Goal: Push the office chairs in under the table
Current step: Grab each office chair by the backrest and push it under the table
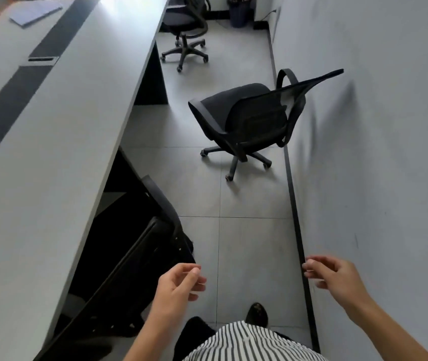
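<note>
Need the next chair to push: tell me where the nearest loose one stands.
The nearest loose chair stands mid-aisle ahead, right of the table, backrest close to the right wall.

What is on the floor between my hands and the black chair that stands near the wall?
In the head view, only bare grey floor tiles lie between the left hand, the right hand and the black chair. Nothing blocks the way.

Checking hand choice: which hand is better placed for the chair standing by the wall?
Probably right. The right hand is on the wall side, in line with the mesh-back chair; the left hand hangs nearer the table.
</note>
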